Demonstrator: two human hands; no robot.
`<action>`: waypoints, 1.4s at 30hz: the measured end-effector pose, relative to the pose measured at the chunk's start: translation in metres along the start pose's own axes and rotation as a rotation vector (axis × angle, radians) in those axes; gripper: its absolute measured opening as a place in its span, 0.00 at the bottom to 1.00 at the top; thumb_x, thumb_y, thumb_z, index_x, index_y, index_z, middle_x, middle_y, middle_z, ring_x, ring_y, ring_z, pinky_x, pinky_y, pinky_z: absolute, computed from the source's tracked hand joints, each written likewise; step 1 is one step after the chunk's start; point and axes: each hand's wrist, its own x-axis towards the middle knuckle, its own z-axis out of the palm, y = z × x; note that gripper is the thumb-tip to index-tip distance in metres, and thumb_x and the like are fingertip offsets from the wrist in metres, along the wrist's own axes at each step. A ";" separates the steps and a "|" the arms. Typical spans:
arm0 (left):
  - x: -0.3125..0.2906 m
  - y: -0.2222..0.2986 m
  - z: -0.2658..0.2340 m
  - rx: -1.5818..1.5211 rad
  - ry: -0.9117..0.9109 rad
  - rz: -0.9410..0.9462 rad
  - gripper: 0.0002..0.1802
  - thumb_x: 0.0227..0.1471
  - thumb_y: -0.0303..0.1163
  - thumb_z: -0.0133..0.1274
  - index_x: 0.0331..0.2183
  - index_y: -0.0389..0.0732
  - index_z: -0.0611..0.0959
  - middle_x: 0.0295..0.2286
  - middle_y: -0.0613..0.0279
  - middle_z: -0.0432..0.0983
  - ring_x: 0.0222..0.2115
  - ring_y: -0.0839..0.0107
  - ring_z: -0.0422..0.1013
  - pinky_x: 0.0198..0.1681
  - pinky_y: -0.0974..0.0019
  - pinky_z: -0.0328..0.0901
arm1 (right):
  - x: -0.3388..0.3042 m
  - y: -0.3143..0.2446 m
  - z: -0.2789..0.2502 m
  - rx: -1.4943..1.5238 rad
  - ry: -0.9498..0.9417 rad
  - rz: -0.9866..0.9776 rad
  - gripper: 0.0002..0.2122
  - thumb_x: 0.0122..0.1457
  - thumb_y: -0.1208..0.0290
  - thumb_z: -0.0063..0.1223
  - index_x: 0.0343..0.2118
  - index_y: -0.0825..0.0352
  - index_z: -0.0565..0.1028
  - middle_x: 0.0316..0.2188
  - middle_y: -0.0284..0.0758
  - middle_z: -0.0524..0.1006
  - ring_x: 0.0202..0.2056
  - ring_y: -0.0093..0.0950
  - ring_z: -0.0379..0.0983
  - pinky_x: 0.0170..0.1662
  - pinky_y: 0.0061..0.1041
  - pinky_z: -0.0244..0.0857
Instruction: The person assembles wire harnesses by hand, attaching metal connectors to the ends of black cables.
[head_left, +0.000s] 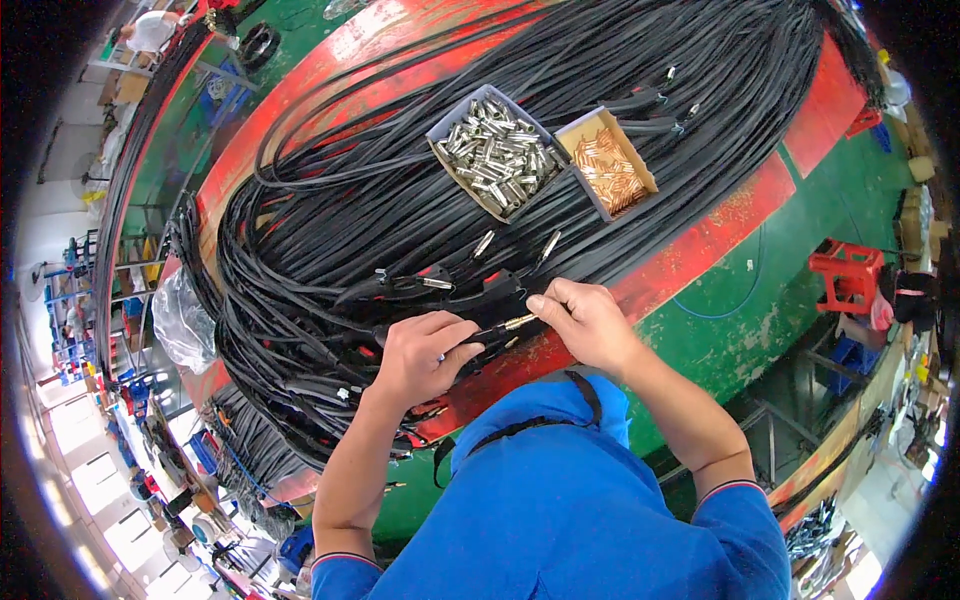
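My left hand (424, 357) is closed around a black cable (490, 332) near its end. A brass-coloured metal fitting (517, 322) sits at that end, between my two hands. My right hand (582, 318) pinches at the fitting's far tip with thumb and forefinger; the fingers hide whatever small part is there. Just beyond my hands lie other cable ends with silvery metal fittings (484, 244). Farther off, a box of silver metal sleeves (497, 150) stands on the cables, and beside it a smaller cardboard box holds copper-coloured pins (607, 170).
Long black cables (360, 225) lie heaped in a big loop over the red table (700, 235). Clear plastic wrapping (184, 322) rests at the left. A red plastic stool (848, 275) stands at the right on the green floor (740, 330). Shelving and equipment line the left side.
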 end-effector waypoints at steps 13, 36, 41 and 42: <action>0.006 0.000 -0.004 0.011 0.008 0.011 0.11 0.50 0.31 0.70 0.36 0.38 0.87 0.30 0.55 0.83 0.29 0.54 0.79 0.31 0.57 0.73 | -0.002 0.012 -0.005 0.140 -0.070 -0.069 0.12 0.73 0.66 0.54 0.35 0.69 0.77 0.24 0.34 0.73 0.25 0.23 0.68 0.31 0.30 0.66; 0.004 0.003 -0.006 0.009 0.009 0.015 0.12 0.49 0.31 0.71 0.36 0.38 0.88 0.31 0.55 0.84 0.29 0.53 0.80 0.31 0.56 0.73 | -0.001 0.010 -0.001 0.073 0.023 -0.392 0.10 0.66 0.79 0.58 0.49 0.68 0.75 0.41 0.41 0.80 0.42 0.34 0.81 0.47 0.32 0.76; 0.003 0.001 -0.006 0.007 0.023 0.009 0.12 0.48 0.30 0.71 0.36 0.38 0.87 0.31 0.56 0.84 0.29 0.54 0.80 0.31 0.56 0.73 | -0.006 0.003 -0.001 0.089 0.023 -0.329 0.10 0.66 0.80 0.57 0.50 0.67 0.76 0.43 0.43 0.81 0.44 0.42 0.82 0.48 0.36 0.77; 0.003 0.001 -0.006 0.006 0.029 0.009 0.12 0.48 0.30 0.71 0.36 0.38 0.87 0.31 0.56 0.84 0.29 0.54 0.80 0.31 0.56 0.73 | -0.006 0.005 -0.002 0.088 0.024 -0.329 0.10 0.66 0.80 0.57 0.50 0.67 0.76 0.43 0.43 0.81 0.44 0.42 0.82 0.48 0.36 0.77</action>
